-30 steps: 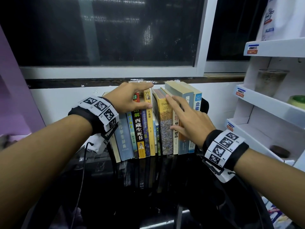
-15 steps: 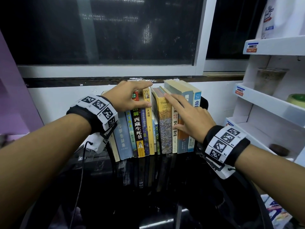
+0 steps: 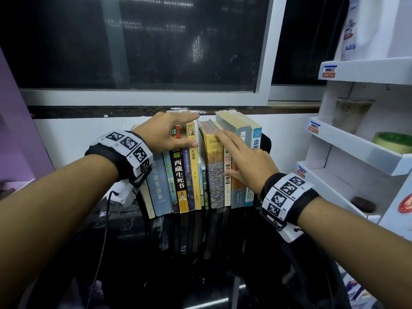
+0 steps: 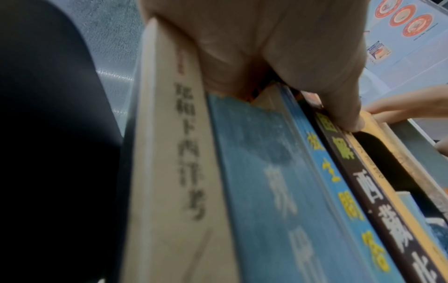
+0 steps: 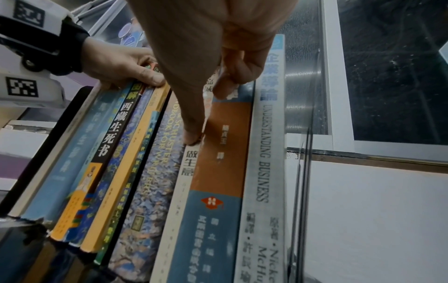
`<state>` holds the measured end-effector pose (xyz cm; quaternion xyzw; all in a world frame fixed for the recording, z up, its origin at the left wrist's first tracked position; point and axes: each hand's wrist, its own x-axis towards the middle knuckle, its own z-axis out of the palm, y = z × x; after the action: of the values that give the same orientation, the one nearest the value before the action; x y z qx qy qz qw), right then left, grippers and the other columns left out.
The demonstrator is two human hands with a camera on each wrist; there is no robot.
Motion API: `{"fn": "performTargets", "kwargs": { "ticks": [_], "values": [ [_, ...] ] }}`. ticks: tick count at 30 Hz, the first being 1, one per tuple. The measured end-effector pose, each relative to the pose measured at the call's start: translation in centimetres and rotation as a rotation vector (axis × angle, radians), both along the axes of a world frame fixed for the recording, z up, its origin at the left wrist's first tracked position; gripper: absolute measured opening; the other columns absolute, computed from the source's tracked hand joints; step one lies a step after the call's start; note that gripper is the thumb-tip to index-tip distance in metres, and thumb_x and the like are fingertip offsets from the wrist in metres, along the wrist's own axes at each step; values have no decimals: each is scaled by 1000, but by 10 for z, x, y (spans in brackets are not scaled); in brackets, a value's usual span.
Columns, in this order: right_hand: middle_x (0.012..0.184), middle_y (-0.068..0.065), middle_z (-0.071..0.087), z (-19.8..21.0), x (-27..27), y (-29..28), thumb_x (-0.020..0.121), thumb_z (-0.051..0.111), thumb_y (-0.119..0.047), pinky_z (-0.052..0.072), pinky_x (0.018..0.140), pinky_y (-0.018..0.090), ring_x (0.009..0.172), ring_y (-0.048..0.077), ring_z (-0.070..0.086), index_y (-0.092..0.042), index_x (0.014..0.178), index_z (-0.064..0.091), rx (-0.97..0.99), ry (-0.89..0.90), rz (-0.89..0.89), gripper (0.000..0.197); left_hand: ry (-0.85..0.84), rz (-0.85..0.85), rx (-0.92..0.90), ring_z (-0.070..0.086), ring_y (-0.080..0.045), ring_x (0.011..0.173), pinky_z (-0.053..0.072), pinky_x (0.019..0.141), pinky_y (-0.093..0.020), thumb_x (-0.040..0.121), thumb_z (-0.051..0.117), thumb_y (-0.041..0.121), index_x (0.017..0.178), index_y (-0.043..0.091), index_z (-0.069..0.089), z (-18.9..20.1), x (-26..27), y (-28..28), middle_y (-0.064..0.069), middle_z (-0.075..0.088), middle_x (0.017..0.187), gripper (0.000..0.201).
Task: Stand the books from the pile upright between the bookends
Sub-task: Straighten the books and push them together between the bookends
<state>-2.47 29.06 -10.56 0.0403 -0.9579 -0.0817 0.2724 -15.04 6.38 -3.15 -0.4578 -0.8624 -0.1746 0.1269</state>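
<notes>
I see the row of books [image 3: 198, 172] standing upright on the black glossy table [image 3: 200, 264], under the dark window [image 3: 138, 43], against the white wall. My left hand [image 3: 166, 133] lies over the tops of the books on the left part of the row. Its fingers are curled over the top edges and the thumb presses on the spines near the black book [image 3: 179, 175], so it holds this group together. My right hand [image 3: 243, 159] is flat with straight fingers on the spines of the right group; the fingertips reach the yellow book [image 3: 214, 166] and the thumb touches the thin white book [image 3: 227, 175]. The two hands are apart, with a narrow gap between the two groups of books. Behind the light blue book [image 3: 250, 175], at the right end, a dark rounded shape shows, probably the right bookend [image 3: 266, 143], but I cannot see it well. In the left wrist view a dark plate [image 4: 55, 134] stands just beside the cream book [image 4: 167, 172]. White shelves [image 3: 356, 152] stand to the right.
</notes>
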Motion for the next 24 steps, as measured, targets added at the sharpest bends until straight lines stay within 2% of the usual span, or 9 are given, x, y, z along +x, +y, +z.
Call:
{"fn": "performTargets", "kwargs": {
  "ticks": [2, 3, 6, 8, 12, 14, 17, 21, 24],
  "values": [
    [159, -3, 23, 5, 6, 0, 77, 82, -39, 61, 65, 45, 84, 26, 69, -29, 156, 4, 7, -7, 33, 112, 4, 5, -43, 42, -16, 141, 36, 116, -42, 80, 67, 61, 153, 34, 34, 2, 1, 0, 7, 42, 155, 84],
    [157, -1, 28, 8, 11, 1, 76, 83, -39, 61, 67, 44, 93, 26, 67, -25, 156, 12, 6, 27, 68, 109, 8, 0, -60, 44, -15, 139, 38, 114, -41, 80, 66, 62, 153, 35, 34, 3, 2, 0, 8, 43, 154, 84],
    [147, 7, 46, 18, 23, 11, 74, 82, -42, 54, 84, 43, 115, 26, 54, -14, 149, 37, 46, 218, 148, 93, 43, -44, -58, 56, 0, 118, 44, 100, -24, 81, 68, 61, 148, 36, 43, 6, 9, 7, 13, 52, 145, 76],
    [149, 7, 45, 25, 28, 20, 73, 81, -45, 43, 97, 43, 127, 25, 45, -13, 148, 40, 54, 264, 134, 91, 87, -48, -67, 57, -5, 117, 45, 97, -26, 79, 68, 64, 142, 37, 51, 7, 12, 15, 13, 58, 138, 71],
    [156, 8, 38, 29, 24, 31, 71, 85, -42, 30, 115, 45, 143, 25, 34, -12, 151, 35, 16, 165, 98, 99, 140, 1, -99, 59, -10, 115, 48, 90, -32, 76, 67, 68, 130, 39, 62, 6, 13, 28, 14, 64, 127, 62],
    [156, 7, 38, 25, 19, 33, 71, 86, -42, 31, 117, 45, 144, 23, 35, -14, 152, 32, -18, 117, 101, 101, 141, 17, -100, 60, -11, 111, 49, 88, -33, 76, 68, 68, 128, 39, 64, 5, 13, 31, 15, 65, 124, 59],
    [155, 3, 38, 23, 15, 35, 73, 85, -40, 36, 111, 40, 142, 20, 36, -17, 151, 30, -72, 93, 116, 99, 144, 15, -92, 60, -11, 110, 48, 85, -32, 77, 68, 66, 127, 38, 66, 4, 14, 32, 15, 66, 120, 57],
    [155, 1, 35, 23, 14, 35, 74, 84, -40, 38, 109, 40, 141, 19, 34, -19, 151, 29, -97, 94, 116, 96, 136, 22, -80, 55, -15, 126, 43, 96, -35, 77, 70, 63, 127, 35, 67, 5, 17, 32, 10, 65, 129, 57],
    [156, 1, 34, 21, 13, 33, 75, 84, -39, 37, 110, 41, 142, 20, 33, -19, 151, 30, -113, 102, 110, 96, 127, 15, -80, 53, -16, 130, 40, 96, -35, 77, 70, 62, 126, 35, 67, 5, 18, 32, 10, 65, 130, 56]
  ]
}}
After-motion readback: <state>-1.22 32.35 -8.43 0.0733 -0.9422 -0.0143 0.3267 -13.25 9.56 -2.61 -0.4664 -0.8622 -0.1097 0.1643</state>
